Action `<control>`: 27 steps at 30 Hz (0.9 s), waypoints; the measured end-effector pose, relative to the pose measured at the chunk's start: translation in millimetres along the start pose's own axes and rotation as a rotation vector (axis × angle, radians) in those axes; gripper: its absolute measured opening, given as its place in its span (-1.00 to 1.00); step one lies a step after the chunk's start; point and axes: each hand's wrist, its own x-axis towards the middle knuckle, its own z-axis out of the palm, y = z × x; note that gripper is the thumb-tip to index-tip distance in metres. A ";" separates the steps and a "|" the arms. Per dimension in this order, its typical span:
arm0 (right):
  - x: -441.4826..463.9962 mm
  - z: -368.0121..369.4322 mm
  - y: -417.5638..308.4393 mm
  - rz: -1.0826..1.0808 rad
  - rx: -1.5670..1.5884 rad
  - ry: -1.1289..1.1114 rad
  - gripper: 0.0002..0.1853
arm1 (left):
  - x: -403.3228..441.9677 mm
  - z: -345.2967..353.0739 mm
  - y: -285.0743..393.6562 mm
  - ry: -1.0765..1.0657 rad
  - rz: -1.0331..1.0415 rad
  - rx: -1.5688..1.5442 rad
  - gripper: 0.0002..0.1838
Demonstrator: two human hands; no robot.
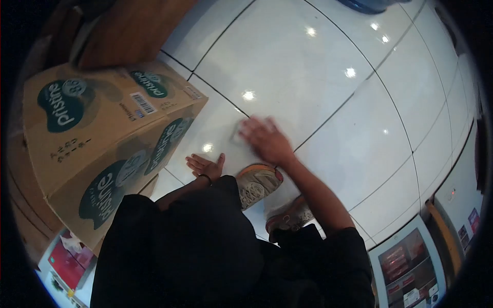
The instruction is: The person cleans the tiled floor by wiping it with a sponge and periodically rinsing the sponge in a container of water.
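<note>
My left hand (pixel 204 165) is held low beside the cardboard box, palm turned up and fingers stretched out, with a dark band at the wrist. Nothing lies in it. Over the white floor tiles, just beyond my shoe (pixel 259 186), is my right hand (pixel 264 141). Motion blurs its fingers, but they look spread, and I see no object in them. The large brown box (pixel 120 138) stands to the left with green "pristine" labels and a barcode sticker; neither hand touches it.
Brown wooden furniture (pixel 133 31) rises behind the box. A blue rounded object (pixel 367 5) shows at the top edge. At lower right stands a white-framed glass display cabinet (pixel 408 262) with packages inside. A red item (pixel 69 262) lies at lower left. The glossy tiles (pixel 318 77) reflect lights.
</note>
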 end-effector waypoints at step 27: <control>-62.2 -36.7 81.0 0.295 -0.053 0.478 -0.52 | 48.1 35.5 -28.6 0.435 0.138 -0.054 0.50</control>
